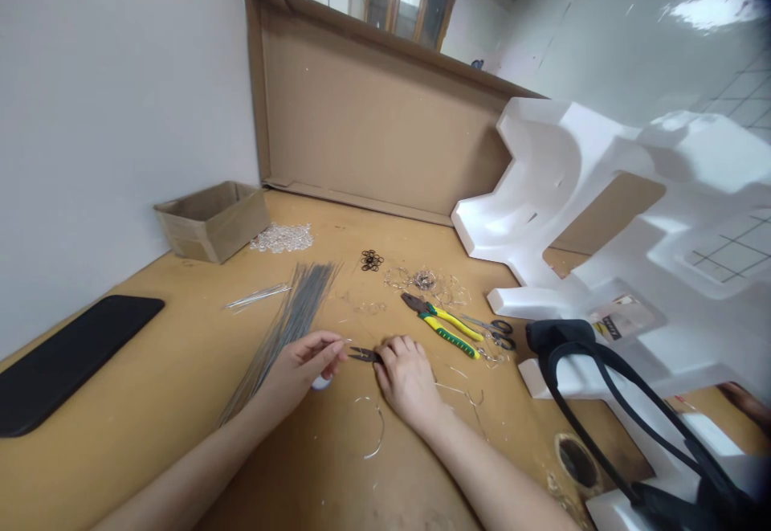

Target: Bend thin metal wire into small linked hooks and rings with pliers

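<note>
My left hand (pixel 307 361) is closed in a pinch on a thin piece of wire (pixel 347 341); the wire's full shape is too small to make out. Below those fingers a small white round object (pixel 321 383) shows in part. My right hand (pixel 406 378) wraps round small dark pliers (pixel 364 354), whose handles it hides. Their jaws are slightly apart and point left towards my left fingertips. A bundle of straight grey wires (pixel 304 306) lies beneath and behind my left hand. Bent wire offcuts (pixel 379 435) lie on the tabletop between my forearms.
Larger yellow-green pliers (pixel 449 330) and black-handled scissors (pixel 499 334) lie right. Behind are tangled wire (pixel 425 279), black rings (pixel 372 260) and clear beads (pixel 283 238). A cardboard box (pixel 210 222) and black pad (pixel 78 362) sit left; white foam (pixel 524 185) stands right.
</note>
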`<state>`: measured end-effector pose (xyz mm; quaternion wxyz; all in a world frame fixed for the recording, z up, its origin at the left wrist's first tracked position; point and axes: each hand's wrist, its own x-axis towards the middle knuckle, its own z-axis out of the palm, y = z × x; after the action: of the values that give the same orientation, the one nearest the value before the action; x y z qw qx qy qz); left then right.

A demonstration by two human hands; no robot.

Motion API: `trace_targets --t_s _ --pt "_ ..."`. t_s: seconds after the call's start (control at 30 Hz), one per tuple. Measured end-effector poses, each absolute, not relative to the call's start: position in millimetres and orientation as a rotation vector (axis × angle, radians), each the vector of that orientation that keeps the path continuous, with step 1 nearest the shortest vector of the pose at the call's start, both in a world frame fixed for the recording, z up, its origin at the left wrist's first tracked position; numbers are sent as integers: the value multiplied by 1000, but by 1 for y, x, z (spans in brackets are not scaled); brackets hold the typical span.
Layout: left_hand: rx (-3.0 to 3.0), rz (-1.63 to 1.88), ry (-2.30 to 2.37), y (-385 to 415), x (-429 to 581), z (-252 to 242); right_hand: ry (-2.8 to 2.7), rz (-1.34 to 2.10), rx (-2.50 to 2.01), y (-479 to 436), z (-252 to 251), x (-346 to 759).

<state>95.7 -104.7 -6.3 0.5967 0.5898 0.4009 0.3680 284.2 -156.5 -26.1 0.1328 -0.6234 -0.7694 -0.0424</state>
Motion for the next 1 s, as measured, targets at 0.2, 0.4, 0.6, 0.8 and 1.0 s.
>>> trace_targets --t_s 0.2,0.4,0.6,0.8,1.0 --pt "1397 848 937 -105 95 -5 -2229 -97 -1810 -157 -27 281" --pt "1398 868 911 -103 94 -12 -2022 -155 -2085 -149 -7 324" --pt "1385 870 870 -102 94 -16 -1755 -76 -2431 -141 -4 379" --pt "1387 879 889 -104 94 -9 -1619 117 -2399 -137 -7 383" --pt "1419 859 889 -103 93 -12 -1272 536 -2093 -139 9 379"
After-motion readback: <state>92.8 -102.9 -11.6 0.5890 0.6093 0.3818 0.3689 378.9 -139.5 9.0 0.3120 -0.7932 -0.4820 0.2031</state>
